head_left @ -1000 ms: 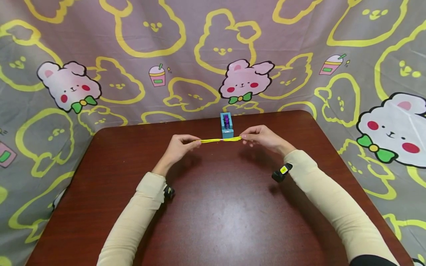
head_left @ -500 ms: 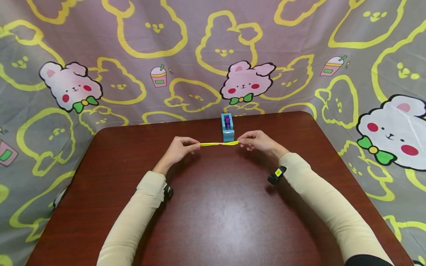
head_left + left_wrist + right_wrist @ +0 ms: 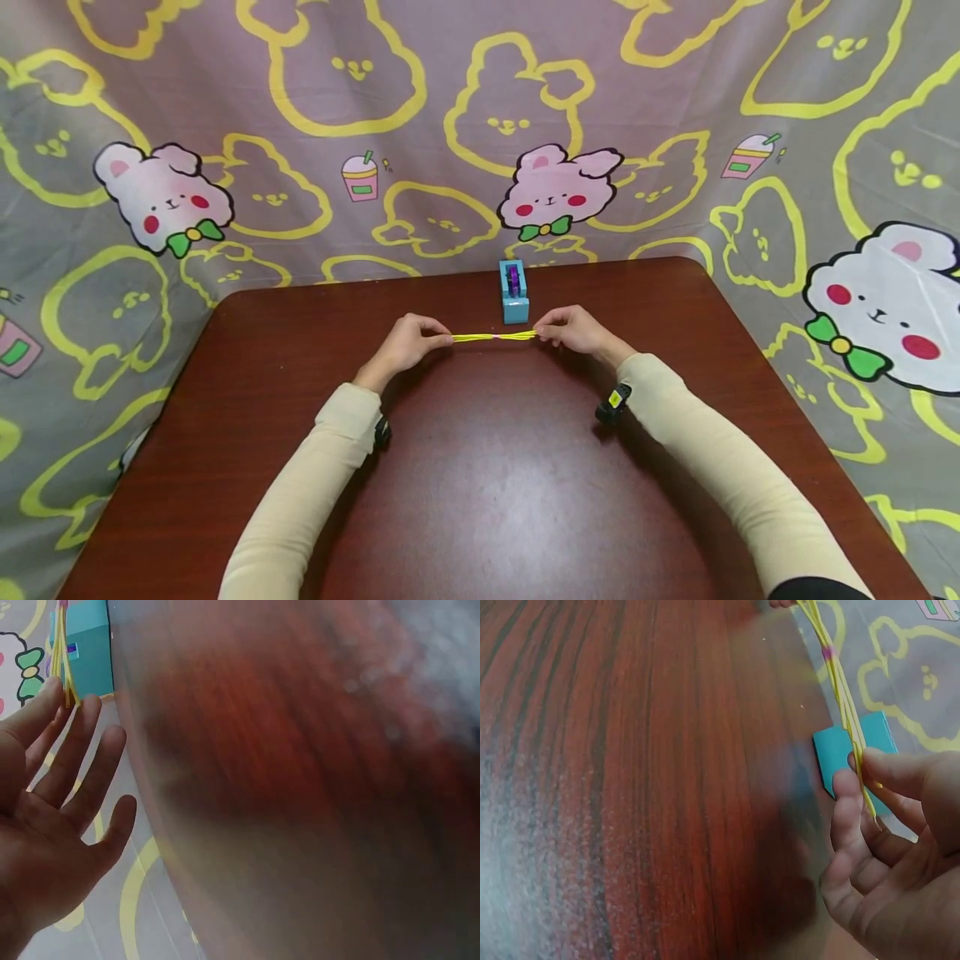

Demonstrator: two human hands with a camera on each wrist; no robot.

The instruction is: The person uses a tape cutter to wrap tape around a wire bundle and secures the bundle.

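A thin bundle of yellow strands (image 3: 476, 337), bound at its middle by a purple band (image 3: 827, 652), stretches level between my two hands. My left hand (image 3: 405, 343) pinches one end between thumb and forefinger; its other fingers spread loosely in the left wrist view. At the opposite end, my right hand (image 3: 577, 331) pinches the strands with thumb and fingertips, and the loose ends poke out past them in the right wrist view. Just beyond the bundle stands a blue tape dispenser (image 3: 515, 310) with a purple roll.
The dark reddish-brown table (image 3: 480, 467) reaches back to a patterned curtain (image 3: 420, 100) with bunny drawings, which also hangs along both sides. Each wrist carries a black camera strap.
Both hands have come slightly nearer to me with the bundle, so a gap shows between it and the tape dispenser. The grip at both ends is unchanged.
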